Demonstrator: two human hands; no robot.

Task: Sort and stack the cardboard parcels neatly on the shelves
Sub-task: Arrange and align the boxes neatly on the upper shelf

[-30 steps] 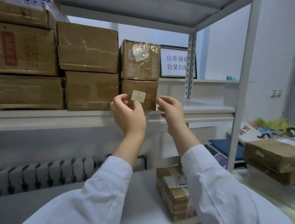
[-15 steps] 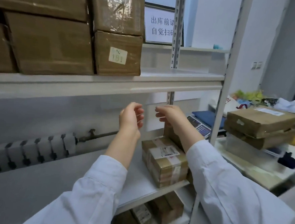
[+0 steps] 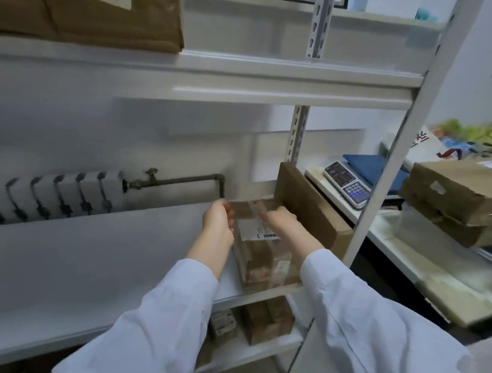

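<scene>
Head view of a shelving unit, looking down along both white-sleeved arms. The taped parcel (image 3: 262, 262) lies flat at the right end of the middle shelf (image 3: 83, 261). Its near end reaches the shelf's front edge, and its long axis runs away from the person toward the wall. A white label sits on its top face. Just beside it to the right, a larger brown box (image 3: 314, 213) stands on the same shelf against the right-hand upright.

Both hands meet the parcel at its far end. The left hand (image 3: 219, 222) is at the far left corner with its fingers (image 3: 228, 211) curled toward the parcel's side. The right hand (image 3: 280, 220) lies over the top face, knuckles up, with its fingers bent toward the far edge. Motion blur hides the contact lines, so it cannot be told whether either hand has closed on the cardboard or only touches it.

The two hands are about equally near, one on each side of the long axis. The parcel extends from the fingers back toward the person. A lift or slide would therefore probably start from the far end, with the near end free at the shelf edge.

Other parcels are visible around this one. A labelled box (image 3: 85, 2) sits on the upper shelf (image 3: 278, 79), small parcels (image 3: 265, 320) sit on the shelf below, and two stacked parcels (image 3: 464, 193) rest on the worktop (image 3: 411, 260) to the right, near a scale (image 3: 347, 183). A radiator (image 3: 44, 195) runs along the wall behind the shelving.
</scene>
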